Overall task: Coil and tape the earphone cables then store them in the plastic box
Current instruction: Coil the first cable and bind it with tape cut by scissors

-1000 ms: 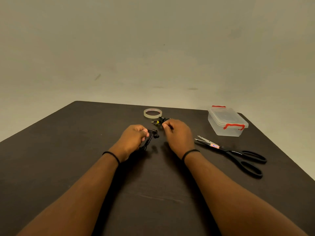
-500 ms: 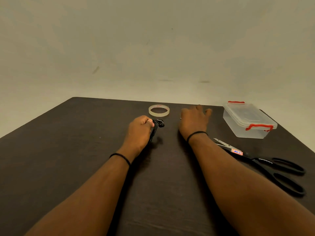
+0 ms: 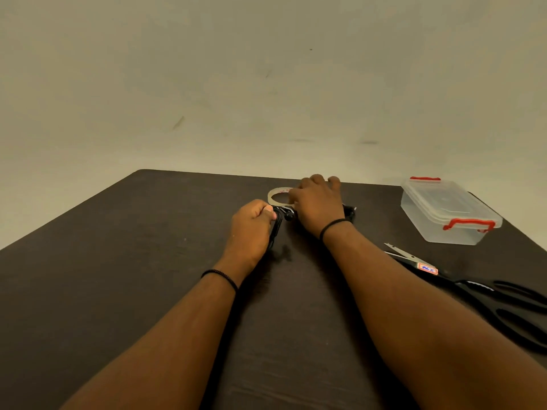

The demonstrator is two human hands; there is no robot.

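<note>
Since the earlier frame the right hand (image 3: 318,207) has been carried from bare worktop (image 3: 118,276) onto the tape roll (image 3: 278,196), which is now partly covered at the hand's 9 o'clock side. Whether the tape is actually gripped cannot be told; the fingers are curled over it but their tips are hidden. The left hand (image 3: 251,229) is clamped in a fist on the coiled earphone cable (image 3: 279,220), an earbud protruding at its 3 o'clock side, just beside the right hand. A second dark cable bundle (image 3: 350,213) is noted at 3 o'clock of the right wrist, resting on the worktop. The plastic box (image 3: 447,211) is lidded, well apart at 3 o'clock; the scissors (image 3: 473,288) lie at its 6 o'clock, blades parted.

Risks judged: coil springing loose if the left grip slackens while tape is peeled one-handed; tape end sticking to itself; box lid still to be opened
</note>
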